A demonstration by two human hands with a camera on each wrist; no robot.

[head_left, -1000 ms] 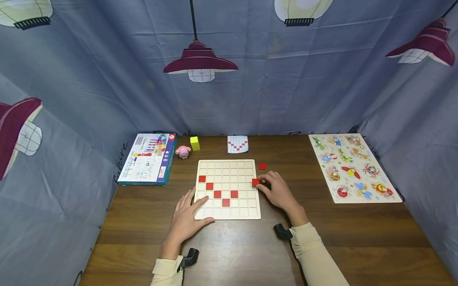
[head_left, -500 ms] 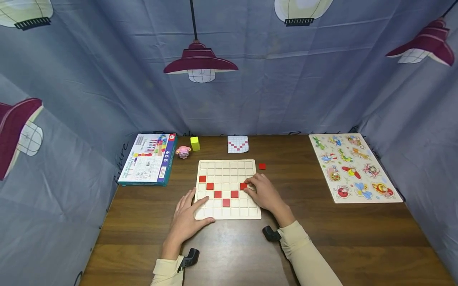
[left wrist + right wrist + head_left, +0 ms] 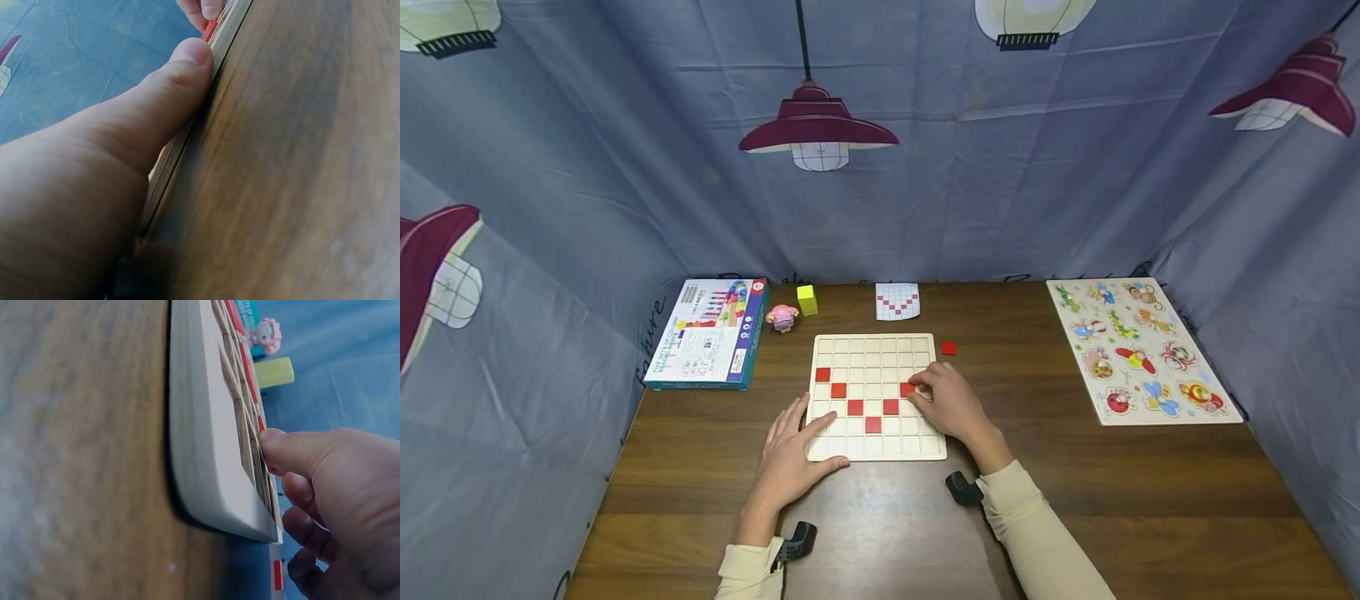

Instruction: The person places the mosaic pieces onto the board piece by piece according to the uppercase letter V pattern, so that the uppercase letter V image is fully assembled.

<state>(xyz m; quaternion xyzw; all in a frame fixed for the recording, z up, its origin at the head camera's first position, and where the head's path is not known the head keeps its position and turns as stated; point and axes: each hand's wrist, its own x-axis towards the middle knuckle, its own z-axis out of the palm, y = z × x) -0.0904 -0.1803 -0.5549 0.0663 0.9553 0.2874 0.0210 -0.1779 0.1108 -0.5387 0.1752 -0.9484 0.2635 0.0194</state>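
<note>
A pale wooden grid board (image 3: 880,446) lies flat at the middle of the table, with several red square tiles set in its cells. My left hand (image 3: 792,458) rests on the board's lower left corner, fingers spread and thumb along the near edge. Over the right side of the board, my right hand (image 3: 951,404) pinches a red tile (image 3: 907,389) at a cell. In the right wrist view the thumb (image 3: 294,450) is at the tile's edge, and the hand hides part of it. Another red tile (image 3: 950,348) lies on the table beyond the board's upper right corner.
Behind the board lies a small paper card (image 3: 897,302) with a red V of squares. To its left stand a yellow block (image 3: 807,300), a pink figurine (image 3: 782,317) and a flat game box (image 3: 703,333). An animal picture board (image 3: 1138,354) lies at right.
My right hand has carried the red tile leftward from the board's right edge to a cell further in, and barely moves over the last half second. The left hand stays put.
</note>
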